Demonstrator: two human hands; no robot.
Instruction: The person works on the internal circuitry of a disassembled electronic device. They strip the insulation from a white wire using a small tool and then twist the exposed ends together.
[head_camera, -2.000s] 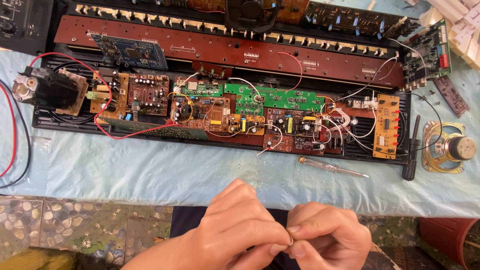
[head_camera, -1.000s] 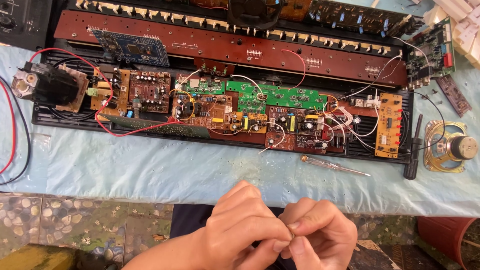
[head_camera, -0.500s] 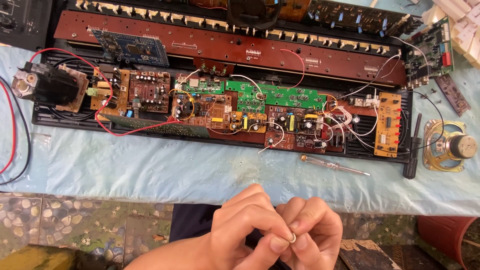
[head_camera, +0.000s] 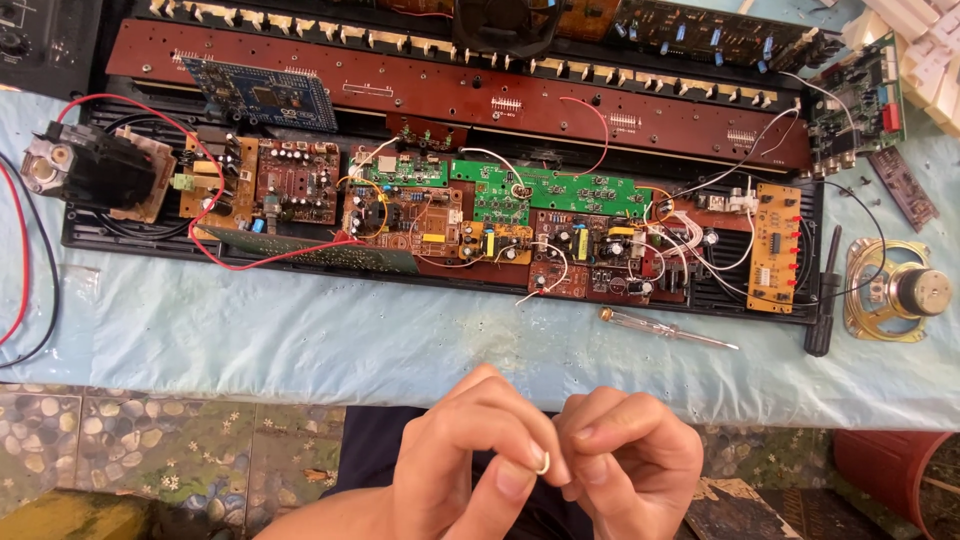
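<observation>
Pale and tiny, a small white piece (head_camera: 543, 463) sits pinched in the fingertips of our left hand (head_camera: 470, 460), with our right hand (head_camera: 625, 465) curled closed and touching it. Both hover below the near edge of the tabletop (head_camera: 300, 340), on this side of the screwdriver (head_camera: 665, 328) and the long black chassis (head_camera: 440, 215) of circuit boards.
</observation>
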